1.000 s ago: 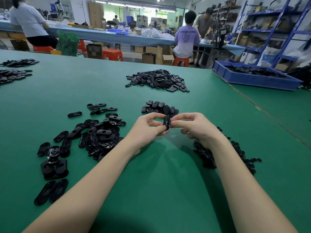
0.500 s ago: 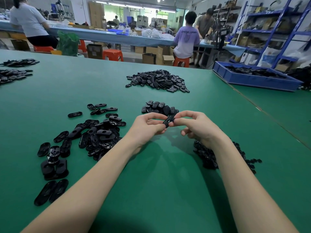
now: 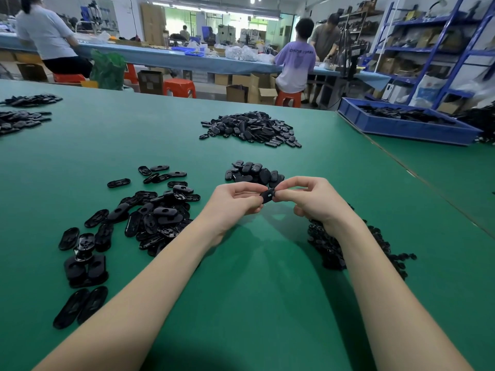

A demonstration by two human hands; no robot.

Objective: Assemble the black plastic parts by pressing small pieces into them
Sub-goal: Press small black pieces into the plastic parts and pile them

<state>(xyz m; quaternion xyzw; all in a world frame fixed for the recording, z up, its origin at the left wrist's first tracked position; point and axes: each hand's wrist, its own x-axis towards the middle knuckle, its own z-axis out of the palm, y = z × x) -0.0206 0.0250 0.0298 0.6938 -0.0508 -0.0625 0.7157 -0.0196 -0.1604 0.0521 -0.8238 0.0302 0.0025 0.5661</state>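
- Both hands met above the green table [image 3: 254,303], just in front of the person, and a single black plastic part [image 3: 267,196] sat pinched between them.
- The left hand [image 3: 235,203] had its fingers curled in, thumb and fingertips gripping the part's left end.
- The right hand [image 3: 310,198] mirrored it, thumb and forefinger pinching the part's right end, the other fingers curled underneath.
- The part was off the table, tilted, its face with a small slot turned up toward the camera; whether a small piece was already seated in it could not be told.
- Just behind the hands lay a small heap of dark oval parts [image 3: 253,172], close to the fingertips but not touching them.
- To the left spread a loose scatter of flat oval shells [image 3: 150,210], some stacked, some lying singly toward the near-left edge.
- Under and beside the right forearm sat a pile of small black pieces [image 3: 332,250], partly hidden by the arm.
- Farther back in the middle of the table was a big mound of black parts [image 3: 251,128], well apart from the hands.
- At the far right stood a blue tray [image 3: 401,127] with more dark parts in it.
- Beyond the table, people sat on orange stools [image 3: 179,87] at a long bench.
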